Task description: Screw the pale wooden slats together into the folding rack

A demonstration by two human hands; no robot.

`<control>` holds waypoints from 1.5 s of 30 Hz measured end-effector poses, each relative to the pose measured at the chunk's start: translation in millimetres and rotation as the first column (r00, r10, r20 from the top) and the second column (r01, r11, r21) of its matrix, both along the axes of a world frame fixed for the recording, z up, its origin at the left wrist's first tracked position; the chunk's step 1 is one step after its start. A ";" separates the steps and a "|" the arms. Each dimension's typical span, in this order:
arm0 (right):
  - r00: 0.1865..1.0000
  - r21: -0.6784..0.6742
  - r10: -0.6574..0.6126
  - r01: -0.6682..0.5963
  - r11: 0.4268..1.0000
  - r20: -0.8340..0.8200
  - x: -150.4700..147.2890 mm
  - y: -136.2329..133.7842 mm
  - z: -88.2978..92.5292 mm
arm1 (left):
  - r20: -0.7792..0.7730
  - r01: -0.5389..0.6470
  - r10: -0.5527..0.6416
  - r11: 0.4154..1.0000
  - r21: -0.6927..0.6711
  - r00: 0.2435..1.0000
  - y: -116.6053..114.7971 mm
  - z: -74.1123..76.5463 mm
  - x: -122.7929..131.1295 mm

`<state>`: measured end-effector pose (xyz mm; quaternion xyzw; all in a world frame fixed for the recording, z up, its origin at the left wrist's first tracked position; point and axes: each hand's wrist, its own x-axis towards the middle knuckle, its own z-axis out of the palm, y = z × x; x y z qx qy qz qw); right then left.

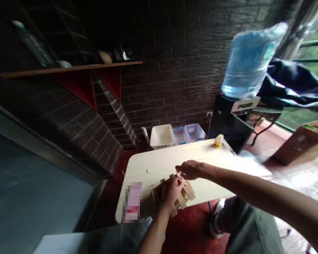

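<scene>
A small slatted wooden piece [189,190], built of pale strips like a little crate, sits near the front edge of the light wooden table [159,162]. My left hand [171,190] rests over its middle with the fingers curled and the fingertips pinched together. Just beyond, my right hand [191,169] reaches in from the right, its fingers bent close to the left fingertips at the upper edge of the slats. Whatever lies between the fingertips is too small and blurred to name. Part of the wooden piece is hidden under the left hand.
A small dark pin-like item [147,171] and a blurred-out pink item [133,203] lie on the table's left. A yellow bottle [218,141] stands at the far right corner. Plastic bins [161,136] line the wall beside a water dispenser [222,120].
</scene>
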<state>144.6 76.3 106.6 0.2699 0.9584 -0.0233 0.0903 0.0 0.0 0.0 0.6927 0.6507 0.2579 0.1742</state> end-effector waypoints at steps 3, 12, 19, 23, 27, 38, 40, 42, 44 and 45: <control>1.000 0.013 0.005 -0.005 1.000 -0.001 -0.1 -1.2 3.0 | 0.011 0.023 -0.023 1.000 0.009 1.000 -0.6 2.0 -1.0; 0.999 0.019 0.032 -0.032 0.999 -0.030 4.1 0.8 -4.7 | -0.031 0.014 -0.016 0.996 -0.085 0.999 1.1 1.3 -4.2; 0.999 0.003 -0.048 0.048 0.999 -0.007 1.9 5.0 -9.1 | -0.030 0.009 -0.012 0.994 -0.105 0.999 2.0 1.9 -4.9; 0.999 -0.001 -0.045 0.045 0.999 -0.020 0.6 2.7 -3.7 | -0.015 0.010 -0.012 0.997 -0.076 1.000 0.4 2.7 -3.3; 1.000 -0.041 -0.014 0.015 0.999 0.007 -0.3 0.1 7.6 | -0.013 0.010 -0.010 0.999 -0.040 1.000 -1.1 3.2 -1.7; 0.998 0.036 0.056 -0.055 0.998 -0.027 1.9 3.5 -4.3 | -0.033 0.025 -0.028 0.995 -0.092 0.999 0.6 3.3 -6.0; 0.998 0.047 0.049 -0.047 0.998 -0.043 4.3 8.4 -11.5 | -0.040 0.021 -0.025 0.996 -0.085 0.999 1.8 2.2 -6.3; 0.997 0.046 0.048 -0.045 0.998 -0.053 6.5 12.0 -16.7 | -0.045 0.015 -0.018 0.997 -0.071 0.999 2.7 1.5 -6.1; 0.998 0.033 0.038 -0.037 0.999 -0.053 7.5 12.9 -18.7 | -0.051 0.014 -0.018 0.998 -0.068 0.999 3.2 1.7 -5.8; 0.998 0.028 0.028 -0.026 0.999 -0.049 7.4 12.2 -18.2 | -0.052 0.016 -0.019 0.997 -0.070 0.998 3.2 2.2 -5.6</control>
